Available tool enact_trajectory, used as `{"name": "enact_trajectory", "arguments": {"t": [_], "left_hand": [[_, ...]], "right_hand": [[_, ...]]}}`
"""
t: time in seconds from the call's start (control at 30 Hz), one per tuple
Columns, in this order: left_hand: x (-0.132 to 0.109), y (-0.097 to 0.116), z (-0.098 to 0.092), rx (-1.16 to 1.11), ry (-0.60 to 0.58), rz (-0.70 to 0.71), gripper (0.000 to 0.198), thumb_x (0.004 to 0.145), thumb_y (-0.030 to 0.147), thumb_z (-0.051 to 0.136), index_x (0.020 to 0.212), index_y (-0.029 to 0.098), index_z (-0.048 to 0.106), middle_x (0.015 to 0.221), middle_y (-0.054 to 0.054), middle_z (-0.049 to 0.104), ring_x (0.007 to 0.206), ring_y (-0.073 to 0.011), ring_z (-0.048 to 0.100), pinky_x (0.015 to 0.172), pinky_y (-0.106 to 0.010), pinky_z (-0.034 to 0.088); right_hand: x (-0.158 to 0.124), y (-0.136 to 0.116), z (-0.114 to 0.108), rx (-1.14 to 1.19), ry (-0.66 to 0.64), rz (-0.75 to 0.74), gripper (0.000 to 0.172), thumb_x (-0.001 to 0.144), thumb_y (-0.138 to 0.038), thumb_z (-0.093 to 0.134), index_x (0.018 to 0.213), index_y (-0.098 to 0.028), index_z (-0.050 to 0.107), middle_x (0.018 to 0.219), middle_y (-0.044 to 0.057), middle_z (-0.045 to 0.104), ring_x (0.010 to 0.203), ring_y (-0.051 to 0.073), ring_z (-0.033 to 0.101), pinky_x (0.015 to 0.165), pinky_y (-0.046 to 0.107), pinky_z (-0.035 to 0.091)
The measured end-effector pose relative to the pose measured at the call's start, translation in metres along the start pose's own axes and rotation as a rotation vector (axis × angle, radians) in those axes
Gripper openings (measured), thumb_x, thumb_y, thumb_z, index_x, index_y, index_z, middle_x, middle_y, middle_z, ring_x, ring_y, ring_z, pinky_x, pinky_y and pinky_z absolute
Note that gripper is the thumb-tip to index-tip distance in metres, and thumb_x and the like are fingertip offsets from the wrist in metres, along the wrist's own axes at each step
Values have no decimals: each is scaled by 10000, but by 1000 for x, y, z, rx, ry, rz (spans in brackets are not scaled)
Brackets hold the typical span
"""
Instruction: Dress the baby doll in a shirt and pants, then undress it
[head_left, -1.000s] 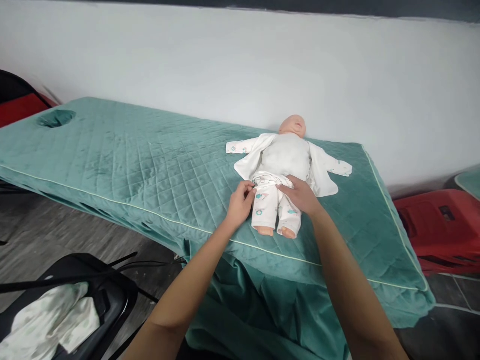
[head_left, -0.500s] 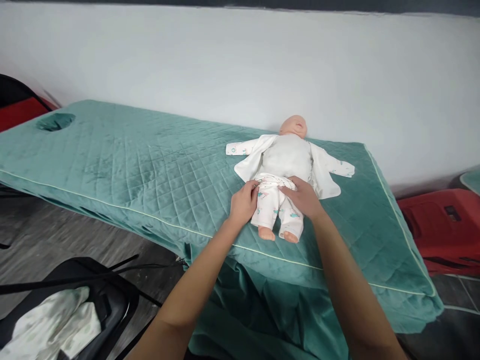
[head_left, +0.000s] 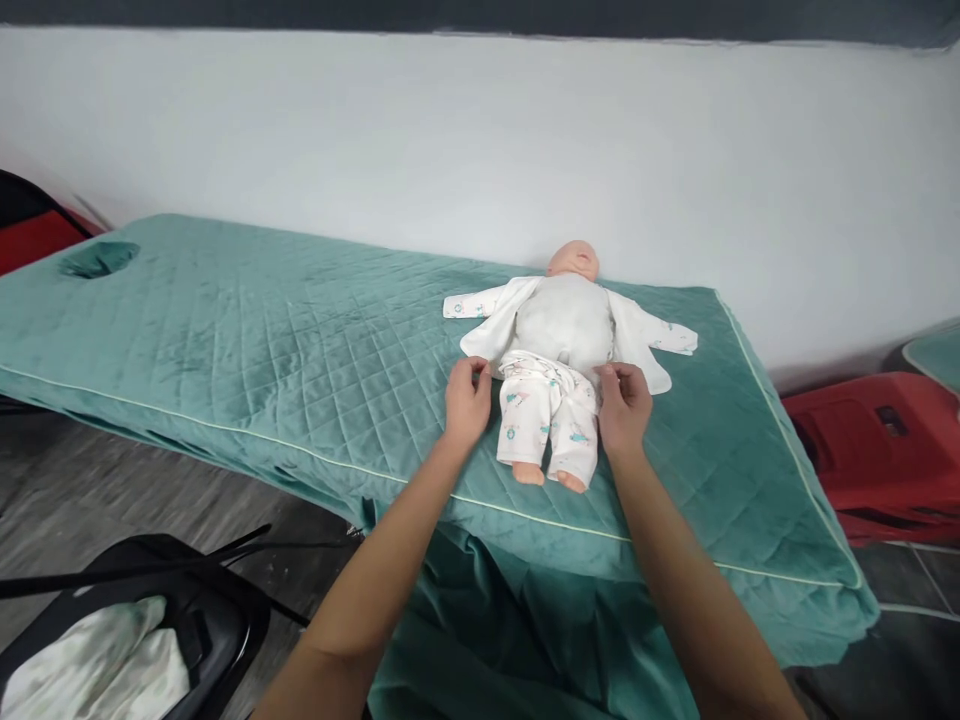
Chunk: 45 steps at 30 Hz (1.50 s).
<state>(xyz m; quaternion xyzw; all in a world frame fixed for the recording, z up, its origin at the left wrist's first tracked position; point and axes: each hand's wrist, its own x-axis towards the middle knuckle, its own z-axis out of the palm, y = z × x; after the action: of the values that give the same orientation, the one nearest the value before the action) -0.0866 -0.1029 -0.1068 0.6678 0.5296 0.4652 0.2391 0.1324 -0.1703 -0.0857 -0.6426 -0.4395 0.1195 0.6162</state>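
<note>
A baby doll (head_left: 564, 320) lies on its back on the green quilted bed, its head toward the wall. Its white jacket (head_left: 636, 340) is spread open over a pale torso, sleeves out to both sides. Patterned white trousers (head_left: 525, 415) cover the legs, bunched at the waist, with bare feet showing. My left hand (head_left: 468, 405) is closed beside the waistband, fingertips at the jacket's lower edge. On the other side, my right hand (head_left: 625, 410) is closed with thumb and fingers together at the waistband's edge. What either pinches, if anything, is too small to tell.
The green quilted bed (head_left: 300, 330) runs along a white wall (head_left: 375, 140) and has a face hole (head_left: 101, 260) at its left end. A black chair (head_left: 225, 620) holding crumpled cloth (head_left: 97, 665) stands lower left. A red case (head_left: 885, 450) is at right.
Both hands have moved apart, off the front of the trousers to either side of the waist. The waistband now shows fully across the front. The view has shifted slightly.
</note>
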Motion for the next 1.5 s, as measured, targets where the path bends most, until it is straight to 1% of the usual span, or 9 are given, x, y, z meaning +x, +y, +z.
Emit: {"name": "enact_trajectory", "arguments": {"t": [0.1,0.23,0.4,0.57,0.67,0.83,1.03,1.27,1.5], "left_hand": [[27,-10,0,243,41,18,208,946,299,509,1105,193,592,1188,-136,635,1175,-269,551,1014,-416,432],[71,-25,1,461,22,-108,291,934,380,533,1141,188,604,1290,-182,597,1281,-356,480,1023,-508,404],[104,-35,5,566,-61,-141,315,890,482,599,1040,208,637,1300,-148,594,1260,-343,500,1040,-503,391],[105,-36,3,512,-130,-68,208,862,433,648,860,225,628,1339,-93,587,1285,-313,493,1044,-456,376],[104,-39,2,437,-119,-52,135,902,353,587,865,223,584,1164,-80,670,1144,-265,574,964,-400,407],[105,-45,1,207,31,-171,102,923,320,538,893,226,515,810,-13,629,768,-184,585,735,-302,416],[104,-47,-1,-23,218,-160,110,908,258,557,869,227,458,803,4,587,737,-163,558,726,-286,416],[100,-42,-5,90,302,-233,65,932,262,525,925,223,474,826,-8,599,760,-177,574,740,-300,437],[90,-36,-4,395,149,-256,80,944,268,494,985,218,542,908,-73,670,850,-253,640,751,-355,448]], "right_hand": [[13,5,-9,-35,43,-59,255,920,-452,523,920,-208,600,904,43,636,855,184,599,788,311,489],[49,32,-37,-204,74,-148,249,884,-405,540,994,-193,611,1033,78,630,954,197,607,818,325,501],[86,71,-67,-492,118,2,292,780,-416,560,914,-165,622,936,97,636,844,228,582,835,417,479],[82,72,-63,-686,-46,131,389,788,-530,564,909,-176,669,951,120,672,860,266,580,808,421,453],[75,66,-61,-732,-82,130,369,771,-542,573,840,-189,657,913,114,665,838,269,565,793,413,443],[72,60,-67,-605,81,200,287,731,-467,583,846,-205,575,766,44,591,726,224,514,751,387,439],[72,57,-72,-483,252,232,233,693,-375,603,817,-233,467,761,-4,532,725,196,487,773,379,444],[71,58,-78,-485,348,244,228,685,-284,571,878,-224,467,843,23,544,784,211,512,839,397,459],[63,61,-75,-683,162,200,401,687,-278,576,1077,-182,575,1033,122,606,933,299,574,880,489,469]]}}
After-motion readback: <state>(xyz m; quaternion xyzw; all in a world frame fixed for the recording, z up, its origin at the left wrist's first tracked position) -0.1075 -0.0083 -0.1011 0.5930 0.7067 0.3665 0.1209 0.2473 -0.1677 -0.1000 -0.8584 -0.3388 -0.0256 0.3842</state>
